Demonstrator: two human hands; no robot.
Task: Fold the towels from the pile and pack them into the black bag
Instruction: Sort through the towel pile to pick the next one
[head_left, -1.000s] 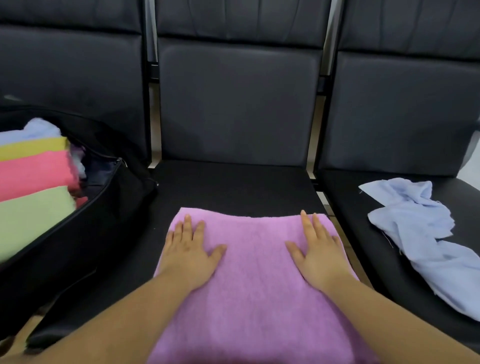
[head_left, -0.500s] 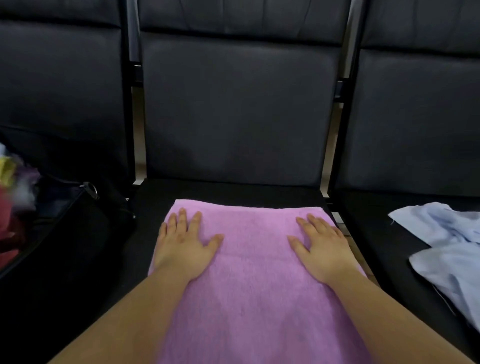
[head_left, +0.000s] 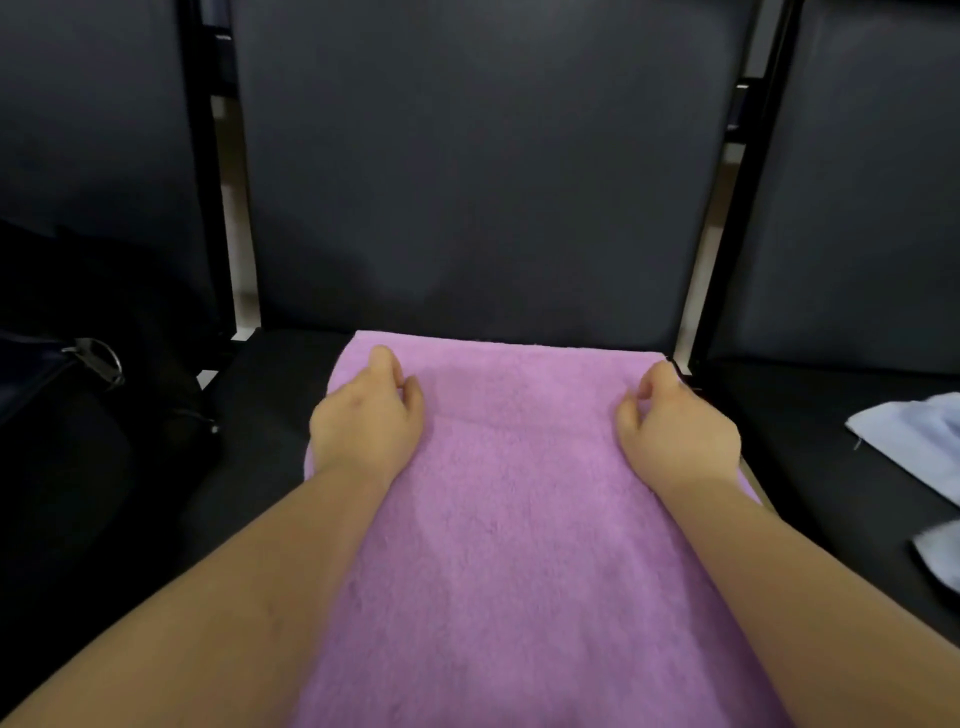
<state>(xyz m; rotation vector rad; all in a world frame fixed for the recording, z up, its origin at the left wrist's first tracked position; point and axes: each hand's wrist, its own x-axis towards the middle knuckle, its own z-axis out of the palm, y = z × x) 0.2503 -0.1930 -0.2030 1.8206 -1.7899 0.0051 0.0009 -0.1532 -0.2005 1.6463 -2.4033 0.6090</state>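
Mid-fold: left hand and right hand curl onto the purple towel's far corners — apparently pinching them. Next, draw both corners evenly toward the near edge.

Towel on mid seat: plain pink-purple, no pattern. Chairs: dark grey/black upholstery w/ black frames. Bag at left: black, w/ silver metal ring. Cloth on rt seat: pale blue, plain. Gaps btwn chair backs show beige.
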